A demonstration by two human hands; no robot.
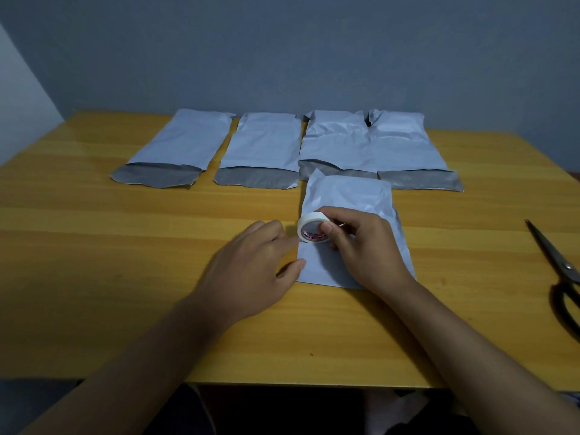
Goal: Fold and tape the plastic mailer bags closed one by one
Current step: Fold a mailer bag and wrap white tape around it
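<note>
Wooden table (94,246), pushed against a grey wall (282,42). Along the far edge, a row of four white mailer bags (266,142), flat, mouths toward the near edge, each with its grey flap (157,175) open and unfolded; contents not discernible. Two left bags apart from each other, two right bags overlapping at their sides. Nearer, right of centre, a fifth mailer bag (348,196), no open flap showing, its far end lying over the flap of the third bag in the row; whether anything sits inside cannot be told. At the right edge, black-handled scissors (561,277), blades pointing toward the far edge, well apart from the bags. Left hand (251,265) resting on the table at the fifth bag's left edge, fingers relaxed and only loosely bent, thumb tip touching the bag's edge, grasping nothing. Right hand (361,246) over the fifth bag, thumb and fingers curled round a roll of white tape (312,227), held on edge just above the bag's left side, core facing the camera.
</note>
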